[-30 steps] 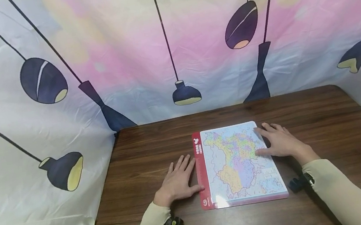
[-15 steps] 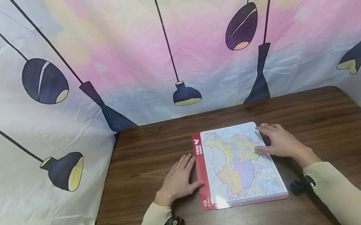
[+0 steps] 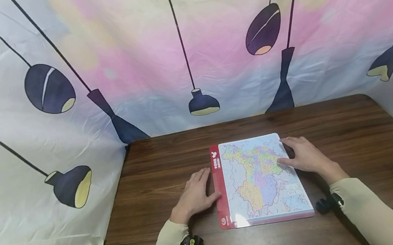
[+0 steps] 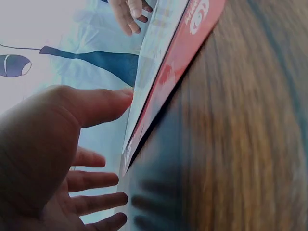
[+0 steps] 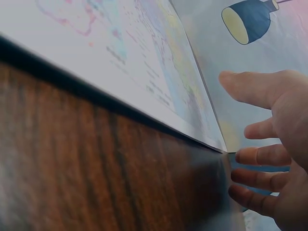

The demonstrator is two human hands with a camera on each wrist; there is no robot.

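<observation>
Our left hand (image 3: 194, 195) lies flat and open on the brown surface (image 3: 151, 181), its thumb touching the red left edge of the map puzzle board (image 3: 261, 178). Our right hand (image 3: 306, 155) is open too, with its thumb resting on the map and its fingers at the board's right edge. The board lies flat near the middle of the surface, a bit closer to the near edge.

To lift it well, we think we should slide fingers under both long edges at once and keep the board level, so nothing slips off it.

From the head view we see the whole board and both hands. Only the left wrist view shows the red edge up close, with the thumb (image 4: 101, 103) just at it. Only the right wrist view shows the thin right edge of the board (image 5: 159, 120) sitting on the wood, and the fingers (image 5: 262, 156) spread and holding nothing.
</observation>
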